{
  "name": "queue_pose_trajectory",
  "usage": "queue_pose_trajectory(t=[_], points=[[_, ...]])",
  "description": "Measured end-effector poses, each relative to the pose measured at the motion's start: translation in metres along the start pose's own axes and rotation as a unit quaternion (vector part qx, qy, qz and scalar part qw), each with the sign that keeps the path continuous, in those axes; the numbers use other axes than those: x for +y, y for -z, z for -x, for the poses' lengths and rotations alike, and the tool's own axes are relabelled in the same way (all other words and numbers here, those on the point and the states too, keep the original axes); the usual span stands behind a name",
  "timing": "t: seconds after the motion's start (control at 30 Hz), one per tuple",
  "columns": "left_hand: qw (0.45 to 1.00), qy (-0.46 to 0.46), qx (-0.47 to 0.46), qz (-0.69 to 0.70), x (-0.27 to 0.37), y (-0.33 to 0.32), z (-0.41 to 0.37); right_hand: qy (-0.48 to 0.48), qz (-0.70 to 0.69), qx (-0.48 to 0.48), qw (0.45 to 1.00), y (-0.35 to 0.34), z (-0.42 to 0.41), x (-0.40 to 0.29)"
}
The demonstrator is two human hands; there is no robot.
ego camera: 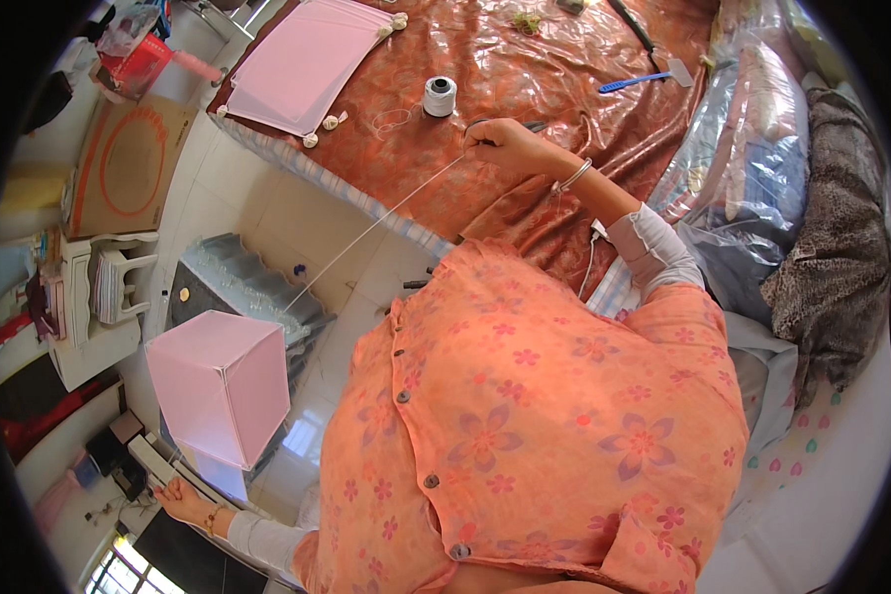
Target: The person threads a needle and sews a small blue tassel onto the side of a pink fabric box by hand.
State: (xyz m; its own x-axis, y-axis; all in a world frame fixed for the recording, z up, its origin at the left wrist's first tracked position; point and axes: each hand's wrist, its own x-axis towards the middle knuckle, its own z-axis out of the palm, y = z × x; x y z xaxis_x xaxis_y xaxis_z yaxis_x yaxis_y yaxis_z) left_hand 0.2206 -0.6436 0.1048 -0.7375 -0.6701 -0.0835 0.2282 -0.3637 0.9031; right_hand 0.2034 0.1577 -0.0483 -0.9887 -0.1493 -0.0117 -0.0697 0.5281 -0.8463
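Note:
A pink box-shaped piece with white edges [219,386] hangs at the lower left, above the floor. From near its top corner a taut white string [375,223] runs up to my right hand [490,145], whose fingers are closed on it over the bed. Dark, curved handles, perhaps of scissors, show behind that hand; whether it holds them I cannot tell. My left hand [182,501] is below the box, fingers pinched at a faint string from its underside. A spool of white thread [439,98] stands upright on the shiny red-orange cover, left of my right hand.
Flat pink panels [304,63] with small knotted white balls at their corners lie on the bed cover [386,171]. A blue-handled fly swatter [638,80] is at the top right. Plastic-wrapped bedding [765,148] lines the right side. A ruffled grey-blue cover [267,282] is behind the box.

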Motion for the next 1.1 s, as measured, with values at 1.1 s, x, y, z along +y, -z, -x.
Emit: queue_pose_trajectory(t=[1.1], points=[[0.998, 0.046, 0.014, -0.051, -0.059, -0.057, -0.105, -0.247, 0.154, 0.246, 0.924, 0.073, 0.088, 0.099]])
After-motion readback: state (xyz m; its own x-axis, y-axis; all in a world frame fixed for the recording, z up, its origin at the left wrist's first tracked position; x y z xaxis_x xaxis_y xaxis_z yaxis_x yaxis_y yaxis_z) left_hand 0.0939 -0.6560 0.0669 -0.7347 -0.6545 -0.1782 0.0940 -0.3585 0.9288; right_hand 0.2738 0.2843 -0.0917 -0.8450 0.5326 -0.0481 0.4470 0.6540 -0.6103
